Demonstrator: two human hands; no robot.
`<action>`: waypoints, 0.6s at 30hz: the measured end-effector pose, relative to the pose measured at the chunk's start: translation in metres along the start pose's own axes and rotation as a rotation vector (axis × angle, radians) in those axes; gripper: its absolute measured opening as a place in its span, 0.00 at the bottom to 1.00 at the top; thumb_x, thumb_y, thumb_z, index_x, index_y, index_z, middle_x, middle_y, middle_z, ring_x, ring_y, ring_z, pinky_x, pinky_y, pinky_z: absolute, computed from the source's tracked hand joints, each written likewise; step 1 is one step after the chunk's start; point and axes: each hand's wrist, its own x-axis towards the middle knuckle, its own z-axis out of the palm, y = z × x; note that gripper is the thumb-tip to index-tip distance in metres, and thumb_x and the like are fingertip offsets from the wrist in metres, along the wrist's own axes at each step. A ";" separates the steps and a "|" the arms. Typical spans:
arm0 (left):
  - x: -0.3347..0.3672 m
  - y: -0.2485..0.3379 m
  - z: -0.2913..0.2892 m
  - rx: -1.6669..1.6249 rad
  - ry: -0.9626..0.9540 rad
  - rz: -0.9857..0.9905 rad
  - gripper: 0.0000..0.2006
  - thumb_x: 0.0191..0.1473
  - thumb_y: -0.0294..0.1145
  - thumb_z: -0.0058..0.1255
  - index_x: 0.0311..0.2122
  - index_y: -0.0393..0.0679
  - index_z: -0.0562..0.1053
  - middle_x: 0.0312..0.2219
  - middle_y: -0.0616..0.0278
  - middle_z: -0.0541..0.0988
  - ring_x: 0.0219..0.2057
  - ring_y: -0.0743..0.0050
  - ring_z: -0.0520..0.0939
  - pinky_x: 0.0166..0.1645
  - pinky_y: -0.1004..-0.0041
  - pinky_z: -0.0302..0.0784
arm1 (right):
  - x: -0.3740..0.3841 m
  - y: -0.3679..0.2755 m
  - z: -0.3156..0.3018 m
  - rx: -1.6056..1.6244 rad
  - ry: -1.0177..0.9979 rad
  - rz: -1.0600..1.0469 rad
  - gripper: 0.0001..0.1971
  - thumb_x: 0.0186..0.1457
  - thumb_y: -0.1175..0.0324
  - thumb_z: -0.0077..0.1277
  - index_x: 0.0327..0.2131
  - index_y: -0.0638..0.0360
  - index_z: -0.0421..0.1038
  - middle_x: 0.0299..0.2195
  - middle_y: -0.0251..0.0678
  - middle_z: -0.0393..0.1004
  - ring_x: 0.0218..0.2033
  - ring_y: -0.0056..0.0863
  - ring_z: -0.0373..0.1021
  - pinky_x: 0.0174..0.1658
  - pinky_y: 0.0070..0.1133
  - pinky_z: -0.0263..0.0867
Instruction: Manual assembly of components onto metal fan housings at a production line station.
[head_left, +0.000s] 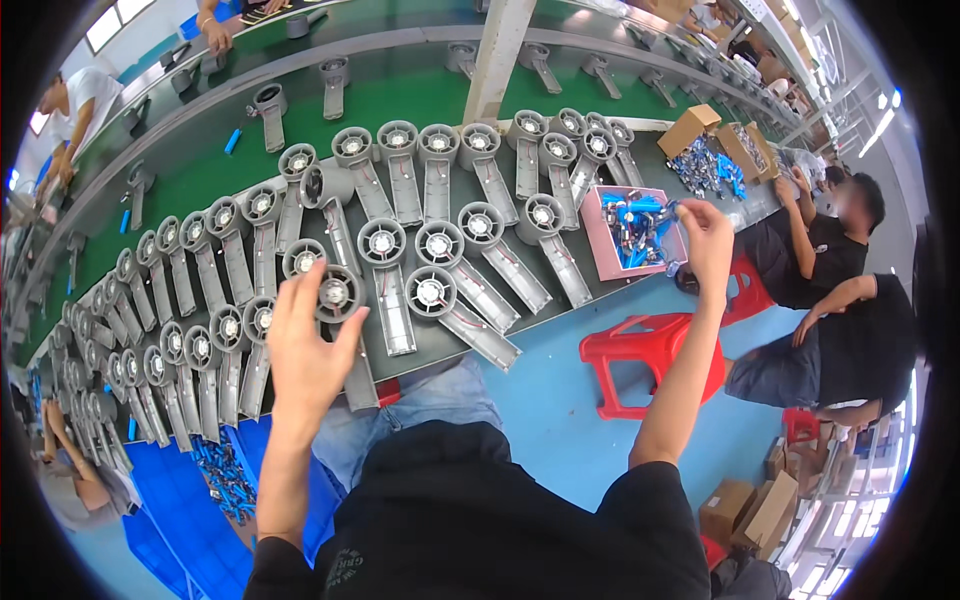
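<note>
My left hand (305, 345) curls its thumb and fingers around the round head of a grey handheld-fan housing (340, 293), at the near edge of the table. That housing's open handle points toward me. At the right, my right hand (708, 240) reaches over the rim of a pink box (604, 250) filled with blue cylindrical batteries (640, 240) and small parts. Its fingertips are pinched together, and what lies between them is too small to name. Beside my left hand stand more grey fan housings (437, 292), their heads showing spoked grilles and their handles open.
Rows of grey housings cover the table; a green conveyor (380, 100) runs behind. A metal post (497, 60) rises at the back. A pile of batteries (700, 168) lies beyond the pink box. Red stools (640, 350), blue bins (185, 510) and seated people (840, 230) are nearby.
</note>
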 end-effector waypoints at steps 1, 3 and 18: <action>-0.003 -0.001 0.006 0.008 -0.041 -0.039 0.31 0.42 0.28 0.66 0.54 0.35 0.70 0.44 0.47 0.75 0.44 0.46 0.78 0.49 0.61 0.74 | 0.006 0.013 -0.004 0.154 0.001 -0.036 0.14 0.58 0.67 0.56 0.44 0.66 0.76 0.34 0.33 0.79 0.34 0.18 0.73 0.42 0.19 0.68; -0.010 -0.011 0.022 0.034 -0.009 -0.002 0.31 0.42 0.28 0.67 0.55 0.36 0.70 0.42 0.50 0.75 0.37 0.55 0.77 0.40 0.66 0.73 | 0.011 0.008 -0.005 0.304 0.098 -0.057 0.14 0.59 0.66 0.56 0.44 0.67 0.76 0.34 0.31 0.78 0.34 0.18 0.72 0.42 0.19 0.68; -0.005 0.010 0.000 0.020 0.090 0.074 0.20 0.50 0.29 0.62 0.48 0.37 0.75 0.46 0.50 0.75 0.46 0.51 0.77 0.50 0.62 0.72 | -0.024 -0.084 0.012 1.324 -0.466 -0.124 0.14 0.63 0.71 0.49 0.50 0.69 0.70 0.44 0.36 0.75 0.43 0.21 0.71 0.50 0.19 0.67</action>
